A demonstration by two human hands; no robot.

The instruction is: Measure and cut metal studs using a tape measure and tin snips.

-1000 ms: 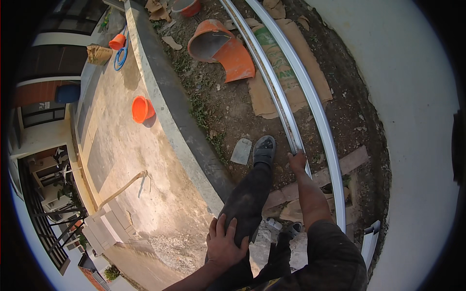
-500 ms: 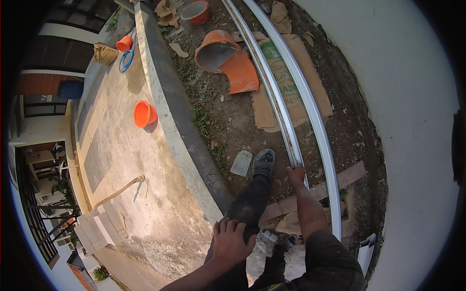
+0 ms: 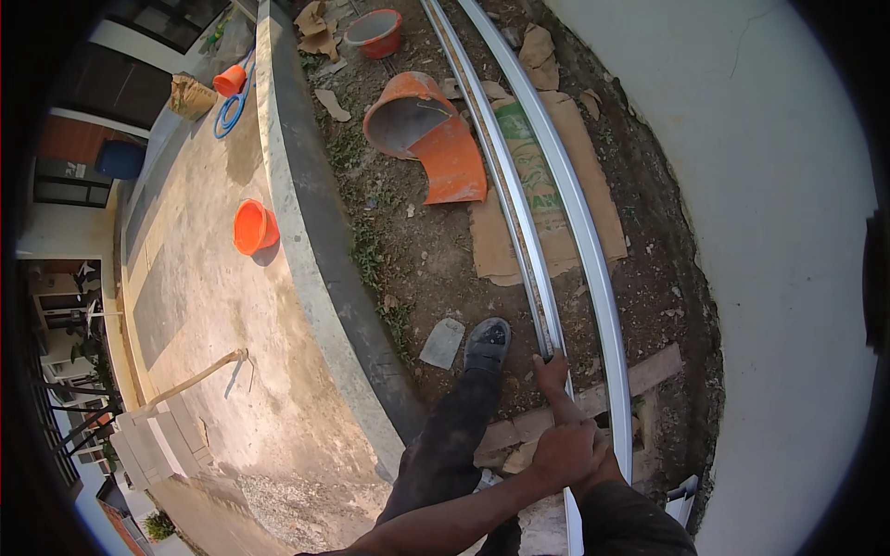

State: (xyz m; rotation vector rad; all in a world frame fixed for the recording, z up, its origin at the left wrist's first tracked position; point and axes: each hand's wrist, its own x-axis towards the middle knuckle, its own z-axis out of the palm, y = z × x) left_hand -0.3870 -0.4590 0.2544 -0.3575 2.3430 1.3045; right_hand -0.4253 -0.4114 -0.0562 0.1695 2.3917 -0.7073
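My right hand (image 3: 552,371) is closed around the near part of a long silver metal channel (image 3: 515,208), whose open trough has brown dirt along it. My left hand (image 3: 565,454) lies across my right forearm, fingers curled closed. What its fingers hold, if anything, is hidden. To the right of the channel runs a second long, pale metal profile (image 3: 565,185). Both curve away to the far edge of the view.
A cut orange barrel (image 3: 440,157) and flattened brown sack (image 3: 607,218) lie on the soil. A low concrete wall (image 3: 320,264) borders paving with an orange bucket (image 3: 255,229) and a hoe (image 3: 199,375). A white wall (image 3: 788,232) rises at right.
My left hand has gone from my thigh to my right forearm and curled closed. My right hand still grips the channel, slightly lower and left in view. The whole view has shifted a little.
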